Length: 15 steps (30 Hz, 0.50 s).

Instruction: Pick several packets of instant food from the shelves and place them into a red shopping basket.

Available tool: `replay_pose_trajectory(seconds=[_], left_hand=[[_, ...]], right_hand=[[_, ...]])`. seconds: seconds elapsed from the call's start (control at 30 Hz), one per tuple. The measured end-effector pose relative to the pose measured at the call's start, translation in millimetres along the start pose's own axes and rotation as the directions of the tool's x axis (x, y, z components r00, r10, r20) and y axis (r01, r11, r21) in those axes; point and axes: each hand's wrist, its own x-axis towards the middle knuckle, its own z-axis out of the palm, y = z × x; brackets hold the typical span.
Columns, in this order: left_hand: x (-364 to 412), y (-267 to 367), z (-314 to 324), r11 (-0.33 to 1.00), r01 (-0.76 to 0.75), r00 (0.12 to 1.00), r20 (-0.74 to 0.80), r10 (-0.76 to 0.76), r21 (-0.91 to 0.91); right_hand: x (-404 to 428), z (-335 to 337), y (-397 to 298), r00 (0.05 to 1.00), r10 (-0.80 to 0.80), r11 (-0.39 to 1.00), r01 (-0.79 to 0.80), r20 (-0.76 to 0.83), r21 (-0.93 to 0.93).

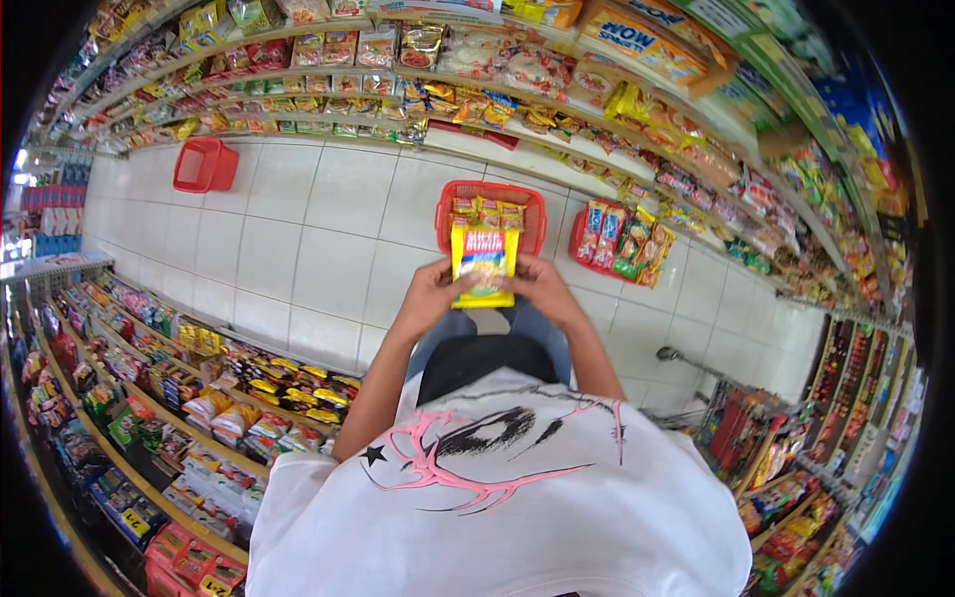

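Between both hands I hold a yellow snack packet (485,254) with a red, white and blue printed front. My left hand (434,292) grips its left edge, and my right hand (540,287) grips the right one, thumbs lying across the lower front. Just beyond the packet, a red plastic basket (536,200) rests on the tiled floor with small yellow packets inside. The held packet hides the near part of this basket. To its right, a second red basket (575,246) is filled with red-and-blue, green and yellow packets.
A red basket (213,166) stands farther left on the floor. Long shelves (522,82) of packaged snacks curve across the far side; more shelves (179,358) line the near left. At right are a metal cart (735,425) and another stocked rack (843,388).
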Motion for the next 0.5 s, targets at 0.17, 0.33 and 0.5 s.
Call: replay_pose_trajectory(seconds=[0.17,0.33,0.5], left_hand=[[-41.3,70.2,12.5,0.992,-0.086,0.993,0.067,0.093,-0.097],[-71.6,92.2,18.5,0.987,-0.148,0.988,0.027,0.150,-0.063],[-95.5,92.5,19.5,0.968,-0.243,0.968,-0.076,0.239,-0.054]], right_hand=[[-58.7,40.8,-69.0,0.980,-0.173,0.982,0.179,-0.099,0.060],[-87.7,56.5,-84.4,0.966,-0.219,0.965,0.235,-0.136,0.116],[-100.3,67.8,-90.8,0.958,-0.260,0.959,0.271,-0.125,0.086]])
